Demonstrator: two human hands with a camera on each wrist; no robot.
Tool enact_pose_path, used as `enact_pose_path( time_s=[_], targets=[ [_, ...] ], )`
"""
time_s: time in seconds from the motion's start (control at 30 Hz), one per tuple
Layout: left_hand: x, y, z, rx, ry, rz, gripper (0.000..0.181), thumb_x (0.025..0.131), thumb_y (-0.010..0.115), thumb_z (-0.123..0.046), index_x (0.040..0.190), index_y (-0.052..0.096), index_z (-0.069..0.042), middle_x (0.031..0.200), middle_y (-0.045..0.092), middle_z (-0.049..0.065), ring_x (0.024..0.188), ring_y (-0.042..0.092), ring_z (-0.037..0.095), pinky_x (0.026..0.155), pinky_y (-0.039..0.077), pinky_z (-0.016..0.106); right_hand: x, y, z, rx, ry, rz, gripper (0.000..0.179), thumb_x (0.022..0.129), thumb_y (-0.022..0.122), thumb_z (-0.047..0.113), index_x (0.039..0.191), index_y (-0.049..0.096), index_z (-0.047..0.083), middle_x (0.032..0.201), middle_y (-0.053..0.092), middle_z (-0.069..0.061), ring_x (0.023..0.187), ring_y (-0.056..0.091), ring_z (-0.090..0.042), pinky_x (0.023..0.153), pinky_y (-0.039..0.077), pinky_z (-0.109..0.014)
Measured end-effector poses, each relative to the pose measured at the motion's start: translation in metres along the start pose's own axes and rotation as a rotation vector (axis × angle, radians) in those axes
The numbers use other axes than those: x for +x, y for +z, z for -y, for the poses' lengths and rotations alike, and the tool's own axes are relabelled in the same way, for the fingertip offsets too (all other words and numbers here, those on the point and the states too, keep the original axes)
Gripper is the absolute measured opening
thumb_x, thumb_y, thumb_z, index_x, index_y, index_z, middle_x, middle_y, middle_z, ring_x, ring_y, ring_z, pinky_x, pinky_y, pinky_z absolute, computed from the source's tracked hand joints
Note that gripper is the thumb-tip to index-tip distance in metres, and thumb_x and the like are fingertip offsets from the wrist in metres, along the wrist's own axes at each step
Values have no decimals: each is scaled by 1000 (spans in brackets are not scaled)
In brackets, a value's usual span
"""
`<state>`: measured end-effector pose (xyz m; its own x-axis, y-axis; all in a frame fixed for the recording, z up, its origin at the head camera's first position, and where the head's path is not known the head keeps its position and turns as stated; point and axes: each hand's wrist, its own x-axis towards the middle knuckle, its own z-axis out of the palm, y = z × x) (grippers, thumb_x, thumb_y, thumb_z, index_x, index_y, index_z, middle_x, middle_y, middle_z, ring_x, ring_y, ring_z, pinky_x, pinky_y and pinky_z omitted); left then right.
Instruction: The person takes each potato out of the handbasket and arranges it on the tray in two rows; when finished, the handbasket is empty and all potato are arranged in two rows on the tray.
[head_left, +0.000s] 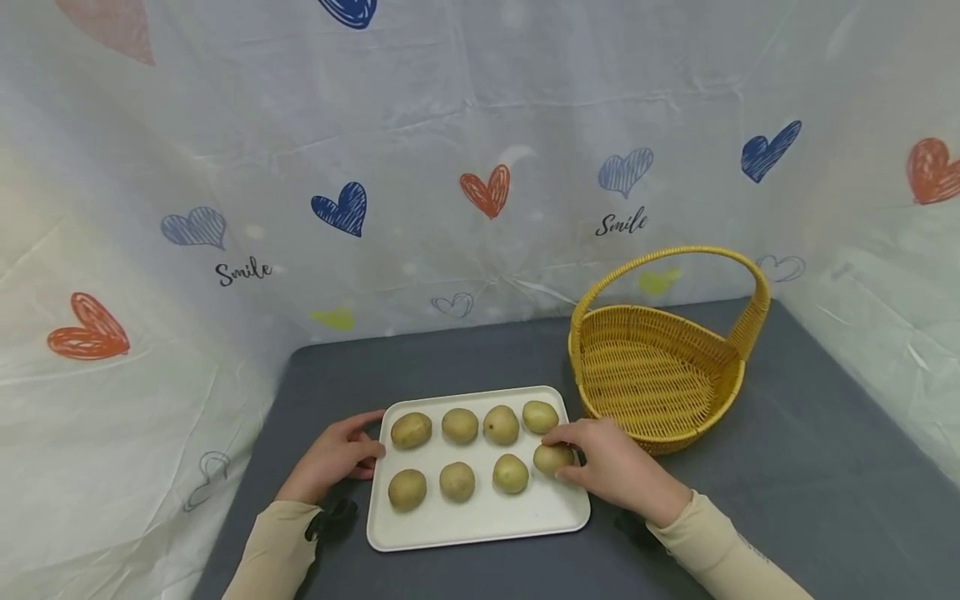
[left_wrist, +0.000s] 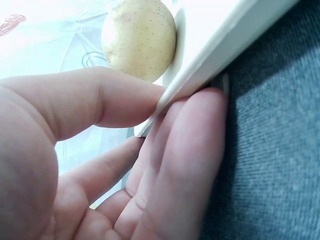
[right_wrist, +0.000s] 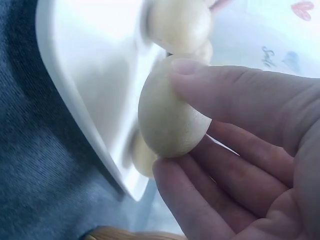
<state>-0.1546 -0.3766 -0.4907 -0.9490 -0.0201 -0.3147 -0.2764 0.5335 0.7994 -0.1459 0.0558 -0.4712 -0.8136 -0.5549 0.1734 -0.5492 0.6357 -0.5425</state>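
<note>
A white rectangular tray (head_left: 480, 530) carries several potatoes (head_left: 407, 490) in two rows. At its left edge my left hand (head_left: 333, 457) grips the rim, thumb on top and fingers beneath, as the left wrist view shows with the tray edge (left_wrist: 200, 65) between them. My right hand (head_left: 617, 468) pinches the rightmost potato of the front row (head_left: 552, 459) between thumb and fingers. In the right wrist view this potato (right_wrist: 167, 117) is clearly seen in the fingertips; whether it still touches the tray cannot be told.
Right of the tray, close behind my right hand, stands a yellow woven basket (head_left: 645, 371) with a tall arched handle and nothing inside. A dark grey cloth (head_left: 450, 358) covers the table. White sheeting with printed hearts (head_left: 487, 192) hangs behind and at both sides.
</note>
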Motion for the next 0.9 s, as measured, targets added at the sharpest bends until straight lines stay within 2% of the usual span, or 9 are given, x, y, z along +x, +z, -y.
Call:
enact_pose_path(
  time_s=[0.23,0.53,0.9],
  targets=[
    [-1,0,-3,-15,-7,2,72,94,77,-12,161,52,-15,92,69,11,80,70,21,71,64,35,1,5,-2,5,0,3,33,81,92,10,113,82,15,104,79,4,91,69,-8,77,56,-28],
    [1,1,2,-4,-1,-8,73,93,78,-11,161,52,-11,90,68,11,79,70,21,70,65,36,0,10,-5,12,14,3,34,81,92,9,113,82,14,105,79,3,93,70,-9,79,57,-30],
    [3,2,0,-8,-19,-15,73,92,77,-10,160,53,-13,89,68,11,78,70,20,69,65,34,1,11,-6,14,24,26,35,81,92,10,114,82,15,107,80,3,94,72,-10,79,57,-30]
  ],
)
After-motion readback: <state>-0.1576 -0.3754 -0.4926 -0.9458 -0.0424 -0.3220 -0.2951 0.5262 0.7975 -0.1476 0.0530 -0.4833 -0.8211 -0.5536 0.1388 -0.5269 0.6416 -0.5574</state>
